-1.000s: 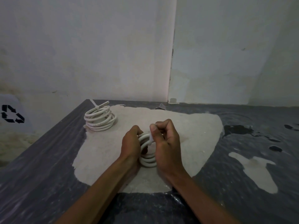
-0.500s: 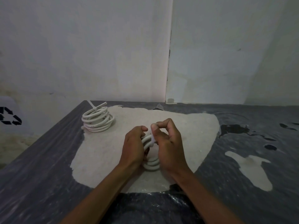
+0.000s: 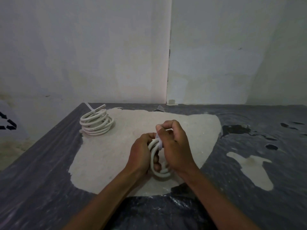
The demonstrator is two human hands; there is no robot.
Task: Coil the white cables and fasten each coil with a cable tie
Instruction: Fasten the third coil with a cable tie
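Cable coil [image 3: 158, 161] number two stands on edge between both hands, just above the pale bare patch of the worktop [image 3: 106, 156], near the front middle. The left hand [image 3: 141, 156] has its fingers curled through and around the loops, holding them bunched. The right hand [image 3: 172, 145] pinches the white cable tie [image 3: 159, 141] where it wraps over the top of the bundle, thumb and forefinger closed on the strap. Compared with a second ago, the right hand has lifted and drawn up and slightly away from the coil, and the loops look more squeezed together, which suggests the tie is threaded and being pulled tight rather than merely positioned; whether its head has locked cannot be seen behind the fingers. The finished coil [image 3: 96, 122] lies flat at the far left of the worktop, well apart, its own tie tail sticking up, untouched throughout. Cinching appears to be the step in hand.
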